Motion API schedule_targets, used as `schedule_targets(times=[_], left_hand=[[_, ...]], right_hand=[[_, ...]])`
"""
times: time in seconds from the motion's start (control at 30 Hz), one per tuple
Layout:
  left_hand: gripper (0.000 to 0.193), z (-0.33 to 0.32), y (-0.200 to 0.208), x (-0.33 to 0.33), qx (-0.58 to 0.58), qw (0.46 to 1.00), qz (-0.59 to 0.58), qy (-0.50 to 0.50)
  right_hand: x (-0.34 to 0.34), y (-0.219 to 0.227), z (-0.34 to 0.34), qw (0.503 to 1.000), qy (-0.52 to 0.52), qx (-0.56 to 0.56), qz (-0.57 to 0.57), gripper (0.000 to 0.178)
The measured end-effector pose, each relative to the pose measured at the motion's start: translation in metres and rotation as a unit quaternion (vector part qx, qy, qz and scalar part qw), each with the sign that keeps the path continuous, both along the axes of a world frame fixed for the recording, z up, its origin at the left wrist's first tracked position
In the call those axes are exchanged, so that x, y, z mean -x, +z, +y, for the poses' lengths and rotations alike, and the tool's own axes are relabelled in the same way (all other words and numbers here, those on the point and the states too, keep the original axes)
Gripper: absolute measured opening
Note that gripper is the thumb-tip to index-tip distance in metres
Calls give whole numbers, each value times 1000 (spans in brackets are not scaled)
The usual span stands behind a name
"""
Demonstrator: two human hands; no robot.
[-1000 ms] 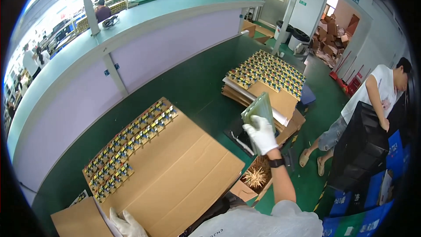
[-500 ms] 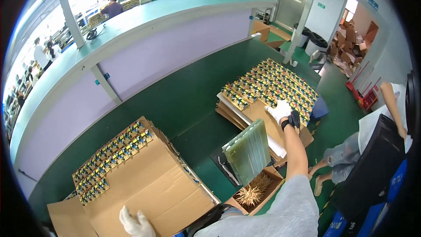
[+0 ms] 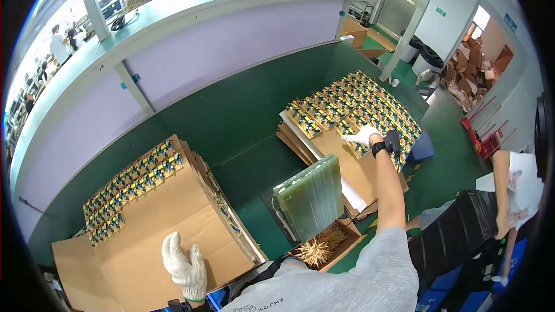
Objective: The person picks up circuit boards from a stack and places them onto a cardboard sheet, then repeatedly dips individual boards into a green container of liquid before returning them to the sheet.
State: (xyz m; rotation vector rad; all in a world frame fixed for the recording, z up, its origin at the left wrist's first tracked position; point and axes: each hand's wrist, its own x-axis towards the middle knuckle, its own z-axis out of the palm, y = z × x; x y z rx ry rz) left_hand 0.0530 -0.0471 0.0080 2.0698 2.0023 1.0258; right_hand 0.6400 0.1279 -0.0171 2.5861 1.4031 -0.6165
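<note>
My left hand (image 3: 186, 268), in a white knit glove, hovers over or rests on a bare cardboard sheet (image 3: 156, 214) on the left stack; its fingers are apart and nothing is in them. Along that sheet's far left side lie rows of circuit boards (image 3: 136, 182) with small blue and yellow parts. Out to the right, my gloved right hand (image 3: 364, 135) is at the near edge of a larger spread of circuit boards (image 3: 370, 101). Its fingers are closed on a circuit board strip (image 3: 357, 149), partly covered by the hand. Bare cardboard (image 3: 341, 153) shows beside it.
Between the stacks stands a block of greenish translucent sheets (image 3: 312, 196). Below it, a cardboard box (image 3: 341, 248) holds thin wooden sticks. A raised shelf (image 3: 231, 3) runs along the bench's back. At right, a person (image 3: 514, 190) handles a black crate (image 3: 457, 237).
My right hand has shifted slightly left and away from me, onto a board strip. My left hand has come further into view over the cardboard. The person at right has moved nearer with the crate.
</note>
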Motion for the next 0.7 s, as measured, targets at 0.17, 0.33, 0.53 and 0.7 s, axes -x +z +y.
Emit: schedule_targets(times=[0.17,0.33,0.53,0.7], left_hand=[[51,-5,-8,-9,8,1000,-22,-21],[50,-4,-8,-19,3,998,2,-56],[50,1,-6,-29,3,997,16,-79],[50,0,-10,-27,28,997,34,-62]], right_hand=[[2,-28,-12,989,-70,-134,-9,91],[-1,-38,-19,985,-87,-125,77,76],[45,-29,-69,915,-41,-317,246,36],[139,12,-148,825,-142,-327,439,28]])
